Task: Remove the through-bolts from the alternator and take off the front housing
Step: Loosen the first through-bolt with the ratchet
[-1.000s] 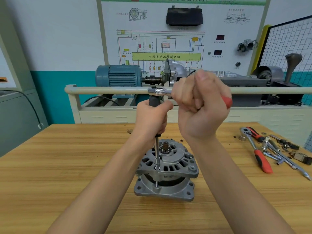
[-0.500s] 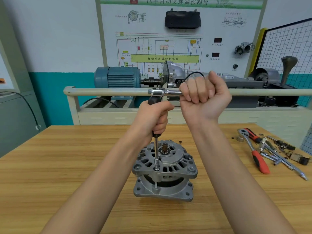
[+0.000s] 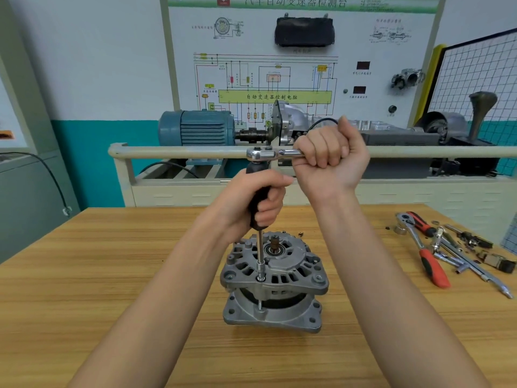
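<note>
Two hands work one tool: my left hand (image 3: 256, 200) grips the black extension handle (image 3: 258, 204), my right hand (image 3: 330, 155) is fisted round the chrome ratchet (image 3: 263, 154). Its handle has swung rightward from a second ago, so the through-bolt (image 3: 260, 303) is probably backing out. The ribbed cast-aluminium alternator (image 3: 275, 281) stands mid-bench (image 3: 84, 275), front housing still on.

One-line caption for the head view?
Left hand steadies the driver on an alternator bolt while the right hand grips the ratchet.

Alternator (image 3: 274, 281) stands mid-table (image 3: 84, 289) (loose tools (image 3: 436, 256) to its right).
</note>
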Demonstrator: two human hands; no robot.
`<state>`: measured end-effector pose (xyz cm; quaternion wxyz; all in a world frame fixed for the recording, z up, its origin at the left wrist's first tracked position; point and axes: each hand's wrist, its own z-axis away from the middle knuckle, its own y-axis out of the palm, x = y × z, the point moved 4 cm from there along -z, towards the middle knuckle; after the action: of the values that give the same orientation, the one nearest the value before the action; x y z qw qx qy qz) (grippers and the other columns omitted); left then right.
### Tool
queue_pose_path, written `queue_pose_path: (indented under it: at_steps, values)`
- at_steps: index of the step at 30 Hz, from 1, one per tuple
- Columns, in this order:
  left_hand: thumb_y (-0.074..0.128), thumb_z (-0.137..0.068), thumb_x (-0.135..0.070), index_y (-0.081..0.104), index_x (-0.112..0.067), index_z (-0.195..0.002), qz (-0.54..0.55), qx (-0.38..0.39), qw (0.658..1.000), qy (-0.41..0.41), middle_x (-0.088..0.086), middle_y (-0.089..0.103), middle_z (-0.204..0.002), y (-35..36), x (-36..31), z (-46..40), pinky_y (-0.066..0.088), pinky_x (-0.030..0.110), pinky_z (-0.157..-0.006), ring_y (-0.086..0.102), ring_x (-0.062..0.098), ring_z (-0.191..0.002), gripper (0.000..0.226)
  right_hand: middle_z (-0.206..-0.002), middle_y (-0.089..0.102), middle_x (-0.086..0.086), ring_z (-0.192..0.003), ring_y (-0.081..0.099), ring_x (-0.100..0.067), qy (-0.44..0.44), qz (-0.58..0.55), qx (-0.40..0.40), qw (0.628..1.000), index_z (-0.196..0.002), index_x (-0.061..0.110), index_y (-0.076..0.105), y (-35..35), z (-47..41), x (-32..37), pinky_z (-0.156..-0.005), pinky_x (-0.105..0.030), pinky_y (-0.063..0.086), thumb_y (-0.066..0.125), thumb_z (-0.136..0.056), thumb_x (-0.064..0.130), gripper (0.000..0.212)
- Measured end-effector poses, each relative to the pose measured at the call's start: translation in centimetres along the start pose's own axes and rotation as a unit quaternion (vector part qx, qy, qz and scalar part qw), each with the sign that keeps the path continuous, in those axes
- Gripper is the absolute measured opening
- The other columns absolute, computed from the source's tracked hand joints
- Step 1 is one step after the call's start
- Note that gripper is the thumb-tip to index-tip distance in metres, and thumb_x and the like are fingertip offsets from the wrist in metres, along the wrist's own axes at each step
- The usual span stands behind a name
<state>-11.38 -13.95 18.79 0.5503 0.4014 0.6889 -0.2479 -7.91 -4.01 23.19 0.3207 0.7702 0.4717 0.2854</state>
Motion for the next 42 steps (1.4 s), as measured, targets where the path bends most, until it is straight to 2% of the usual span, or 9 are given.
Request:
queue_pose_path:
  at_steps: [3, 7, 14, 17, 21, 26, 32, 38, 42]
  values:
    - [0.059, -0.077, -0.012, 0.033, -0.021, -0.037, -0.002, -0.01, 1.0, -0.006, -0.007, 0.022, -0.033, 0.1, 0.1, -0.2, 0.017, 0.013, -0.032, 0.017, 0.006, -0.026, 0.048, -0.03, 0.022, 0.004, -0.038, 0.008, -0.01, -0.008, -0.021, -0.018, 1.0, -0.034, 0.015, 0.032, -0.7, -0.3, -0.1, -0.037, -0.022, 0.017, 0.041, -0.081, 0.014, 0.048]
    - [0.049, -0.087, -0.005, 0.028, -0.024, -0.037, -0.01, -0.113, 0.993, 0.009, -0.007, 0.019, -0.035, -0.2, 0.2, -0.5, 0.015, 0.012, -0.033, 0.014, 0.008, -0.028, 0.058, -0.032, 0.023, 0.005, -0.038, 0.011, -0.011, -0.064, 0.101, 0.013, 0.993, -0.034, 0.018, 0.034, 0.5, 0.9, 0.0, -0.038, -0.022, 0.02, 0.038, -0.086, 0.013, 0.052]
    - [0.049, -0.082, 0.0, 0.031, -0.019, -0.052, -0.044, -0.269, 0.961, 0.044, -0.007, 0.024, -0.036, 0.1, 0.3, -0.5, 0.015, 0.013, -0.036, 0.016, 0.009, -0.031, 0.039, -0.04, 0.036, 0.009, -0.037, 0.03, -0.009, -0.287, 0.411, 0.142, 0.854, -0.046, 0.024, 0.042, 3.8, 4.7, -2.5, -0.049, -0.025, 0.023, 0.05, -0.081, 0.012, 0.038]
    - [0.053, -0.082, -0.001, 0.03, -0.019, -0.051, -0.05, -0.24, 0.969, 0.04, -0.006, 0.024, -0.037, -0.2, 0.5, -0.4, 0.018, 0.015, -0.035, 0.016, 0.011, -0.031, 0.043, -0.037, 0.026, 0.006, -0.036, 0.025, -0.007, -0.229, 0.347, 0.159, 0.896, -0.044, 0.021, 0.029, 3.6, 3.7, -1.5, -0.046, -0.023, 0.02, 0.044, -0.083, 0.007, 0.045]
    - [0.061, -0.082, -0.003, 0.039, -0.016, -0.05, -0.061, -0.125, 0.989, 0.047, -0.002, 0.031, -0.041, -0.4, 0.1, -0.3, 0.025, 0.019, -0.039, 0.026, 0.014, -0.035, 0.041, -0.032, 0.022, 0.005, -0.038, 0.011, -0.011, -0.08, 0.149, 0.037, 0.985, -0.036, 0.022, 0.029, 0.8, 1.1, 0.6, -0.04, -0.022, 0.02, 0.039, -0.085, 0.012, 0.051]
    - [0.064, -0.075, -0.012, 0.033, -0.019, -0.043, -0.002, 0.012, 1.0, -0.001, -0.006, 0.025, -0.035, 0.8, 0.0, -0.8, 0.017, 0.014, -0.033, 0.02, 0.007, -0.027, 0.045, -0.03, 0.022, 0.002, -0.039, 0.007, -0.008, -0.02, -0.1, -0.061, 0.993, -0.035, 0.015, 0.03, -2.3, -0.5, 0.6, -0.038, -0.02, 0.014, 0.043, -0.081, 0.013, 0.048]
    - [0.052, -0.089, -0.005, 0.026, -0.022, -0.046, -0.038, -0.125, 0.991, 0.024, -0.006, 0.02, -0.037, 0.3, 0.4, -1.1, 0.015, 0.012, -0.035, 0.014, 0.009, -0.029, 0.052, -0.032, 0.023, 0.004, -0.038, 0.012, -0.012, -0.105, 0.097, 0.0, 0.99, -0.035, 0.018, 0.034, -0.1, 1.5, 1.0, -0.04, -0.022, 0.02, 0.038, -0.086, 0.012, 0.052]
    - [0.053, -0.084, -0.002, 0.028, -0.02, -0.051, -0.055, -0.249, 0.966, 0.042, -0.009, 0.023, -0.036, 0.5, 0.5, -1.2, 0.016, 0.013, -0.036, 0.015, 0.01, -0.029, 0.045, -0.04, 0.031, 0.008, -0.037, 0.029, -0.007, -0.274, 0.371, 0.146, 0.875, -0.049, 0.019, 0.03, 3.2, 4.5, -1.2, -0.047, -0.024, 0.021, 0.044, -0.083, 0.006, 0.04]
    - [0.056, -0.084, -0.002, 0.03, -0.02, -0.053, -0.061, -0.23, 0.97, 0.053, -0.008, 0.024, -0.037, 0.1, 0.5, -1.1, 0.017, 0.014, -0.036, 0.016, 0.01, -0.031, 0.044, -0.036, 0.023, 0.004, -0.035, 0.022, -0.008, -0.213, 0.299, 0.132, 0.921, -0.044, 0.02, 0.025, 2.8, 3.3, -0.3, -0.045, -0.022, 0.02, 0.034, -0.085, 0.004, 0.046]
